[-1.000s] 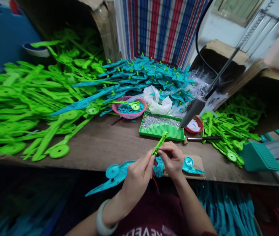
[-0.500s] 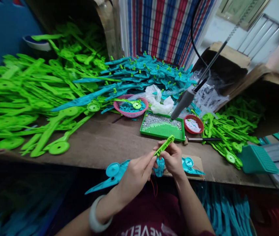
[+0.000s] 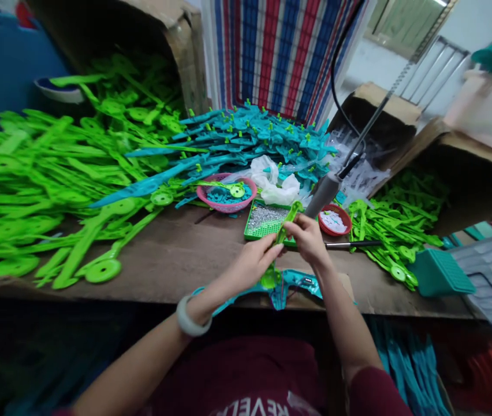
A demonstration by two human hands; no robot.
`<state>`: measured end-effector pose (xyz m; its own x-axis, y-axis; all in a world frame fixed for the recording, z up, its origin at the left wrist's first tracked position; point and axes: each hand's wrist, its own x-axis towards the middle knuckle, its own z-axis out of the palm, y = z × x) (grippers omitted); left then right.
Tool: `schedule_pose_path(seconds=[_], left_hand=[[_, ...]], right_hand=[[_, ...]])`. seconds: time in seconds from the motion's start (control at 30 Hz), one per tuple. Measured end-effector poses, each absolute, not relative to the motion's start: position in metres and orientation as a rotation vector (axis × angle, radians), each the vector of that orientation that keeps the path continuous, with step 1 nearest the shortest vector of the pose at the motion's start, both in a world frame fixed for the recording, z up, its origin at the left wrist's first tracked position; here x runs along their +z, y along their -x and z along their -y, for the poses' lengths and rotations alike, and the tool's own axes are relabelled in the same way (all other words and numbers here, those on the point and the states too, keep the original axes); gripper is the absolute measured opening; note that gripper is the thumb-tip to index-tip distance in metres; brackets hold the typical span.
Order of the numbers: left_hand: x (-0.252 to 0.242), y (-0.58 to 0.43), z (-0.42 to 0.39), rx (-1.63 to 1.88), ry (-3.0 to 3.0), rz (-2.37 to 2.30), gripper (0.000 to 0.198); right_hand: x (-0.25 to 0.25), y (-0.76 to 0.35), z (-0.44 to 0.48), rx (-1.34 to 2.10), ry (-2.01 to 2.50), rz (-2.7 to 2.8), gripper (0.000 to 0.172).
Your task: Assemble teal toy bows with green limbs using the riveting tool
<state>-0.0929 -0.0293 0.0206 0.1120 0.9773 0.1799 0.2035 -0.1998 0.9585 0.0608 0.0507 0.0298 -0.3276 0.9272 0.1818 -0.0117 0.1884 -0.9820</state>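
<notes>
A long bright green plastic piece (image 3: 290, 218) slants up between my hands, over the green tray. My left hand (image 3: 252, 260), with a pale bangle at its wrist, grips its lower part with fingers closed. Higher up, my right hand (image 3: 308, 234) pinches the same piece. Below my hands a blue plastic part (image 3: 279, 294) lies at the table's front edge, and the green piece's round lower end rests over it. Behind my hands is the green tray (image 3: 254, 231) of small silvery bits.
Green pieces (image 3: 94, 167) heap at the left, blue parts (image 3: 246, 133) at the back. A pink basket (image 3: 227, 207), a red basket (image 3: 345, 231) and a hanging grey electric screwdriver (image 3: 321, 195) stand around the tray. A teal basket (image 3: 440, 273) sits at the right.
Both hands have moved up slightly with the green piece, which now stands steeper. More of the blue part shows beneath them. The camera view has shifted a little.
</notes>
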Motion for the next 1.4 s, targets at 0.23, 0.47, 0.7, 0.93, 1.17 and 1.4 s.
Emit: schedule_pose_path(seconds=[0.23,0.47,0.7,0.93,1.17,1.4], left_hand=[[0.027,0.117,0.004,1.237,-1.329,-1.188,0.037],[0.004,0.162,0.046,1.376,-1.023,-1.328,0.043],[0.0,0.14,0.094,1.13,-1.002,-1.309,0.036],[0.007,0.096,0.094,1.002,-1.293,-1.2,0.033],[0.004,0.096,0.088,0.962,-1.178,-1.109,0.034],[0.002,0.101,0.068,1.023,-1.395,-1.3,0.03]], right_hand=[[0.04,-0.069,-0.036,0.984,0.991,1.606,0.034],[-0.055,-0.136,0.013,0.416,0.918,2.244,0.026],[-0.007,-0.137,0.002,0.507,1.048,1.928,0.023],[0.033,-0.04,0.019,1.457,1.002,1.68,0.029],[0.024,-0.043,0.02,1.483,1.023,1.648,0.026],[0.014,-0.029,-0.004,1.474,1.048,1.618,0.04]])
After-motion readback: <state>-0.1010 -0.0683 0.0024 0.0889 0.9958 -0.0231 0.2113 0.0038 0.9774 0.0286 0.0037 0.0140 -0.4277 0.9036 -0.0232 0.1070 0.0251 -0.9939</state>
